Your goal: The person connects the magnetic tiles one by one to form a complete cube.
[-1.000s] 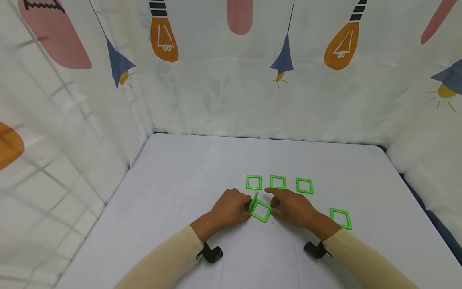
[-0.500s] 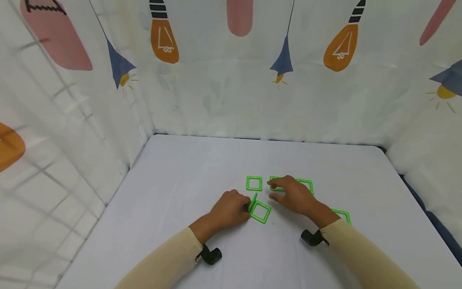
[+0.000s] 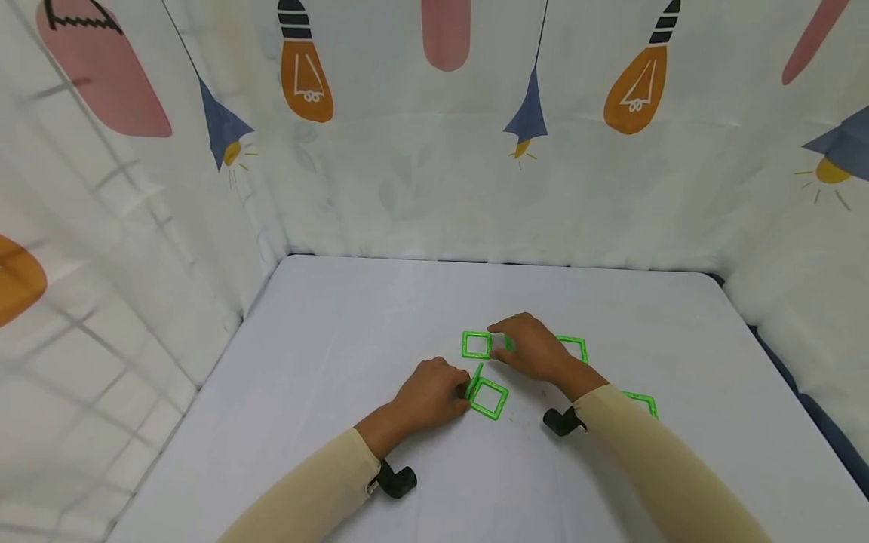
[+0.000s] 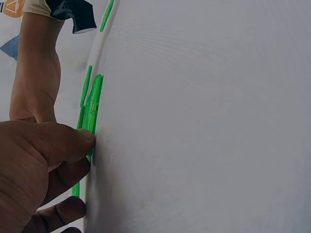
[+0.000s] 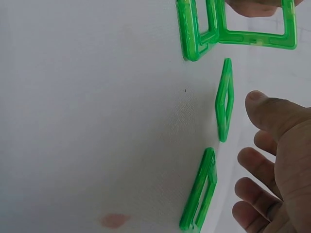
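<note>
My left hand (image 3: pixel 432 394) pinches a green square magnetic tile (image 3: pixel 477 375) that stands upright. Its lower edge meets a second green tile (image 3: pixel 503 403) lying flat on the table; both also show in the right wrist view, the upright tile (image 5: pixel 257 39) in front of my left fingers. Over the back row hovers my right hand (image 3: pixel 532 347), with thumb and fingers spread apart. It partly hides the row's middle tile (image 3: pixel 508 343), just right of the left tile (image 3: pixel 477 356). In the right wrist view a flat tile (image 5: pixel 220 111) lies apart from the thumb.
The back row's right tile (image 3: pixel 582 349) is partly behind my right hand. Another green tile (image 3: pixel 641 397) lies farther right, mostly covered by my right sleeve. A white cloth covers the table (image 3: pixel 353 317), and a printed curtain (image 3: pixel 407 188) hangs behind it.
My right hand has left the joined tiles and moved back to the back row, then left toward its left tile. My left hand stays on the upright tile.
</note>
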Tool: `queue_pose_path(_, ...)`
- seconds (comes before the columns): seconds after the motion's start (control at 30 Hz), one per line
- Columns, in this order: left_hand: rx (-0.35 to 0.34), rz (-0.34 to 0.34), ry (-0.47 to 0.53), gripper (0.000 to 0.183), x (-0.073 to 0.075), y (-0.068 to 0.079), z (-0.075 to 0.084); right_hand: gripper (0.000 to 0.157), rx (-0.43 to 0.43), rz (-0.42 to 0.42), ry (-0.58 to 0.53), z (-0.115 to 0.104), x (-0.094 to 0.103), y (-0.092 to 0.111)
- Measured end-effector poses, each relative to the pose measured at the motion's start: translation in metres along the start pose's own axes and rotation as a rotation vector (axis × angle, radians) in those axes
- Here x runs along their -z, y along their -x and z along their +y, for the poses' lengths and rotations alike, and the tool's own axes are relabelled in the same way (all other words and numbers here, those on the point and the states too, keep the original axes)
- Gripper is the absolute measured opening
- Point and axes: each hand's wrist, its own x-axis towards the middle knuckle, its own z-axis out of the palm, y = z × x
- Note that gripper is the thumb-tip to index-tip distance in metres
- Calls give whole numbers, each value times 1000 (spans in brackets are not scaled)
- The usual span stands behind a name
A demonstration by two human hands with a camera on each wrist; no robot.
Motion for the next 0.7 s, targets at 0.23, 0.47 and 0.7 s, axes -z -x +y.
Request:
queue_pose_path(0.23, -14, 16, -1, 13, -2, 1, -1, 51, -16, -32, 15, 2, -5, -10)
queue_pose_path(0.47, -3, 13, -8, 12, -1, 1, -1, 54, -7, -52, 63, 5, -7, -15)
queue_pose_path(0.7, 5, 11, -18, 13, -2, 0, -2, 49, 5, -80, 118, 4, -6, -18)
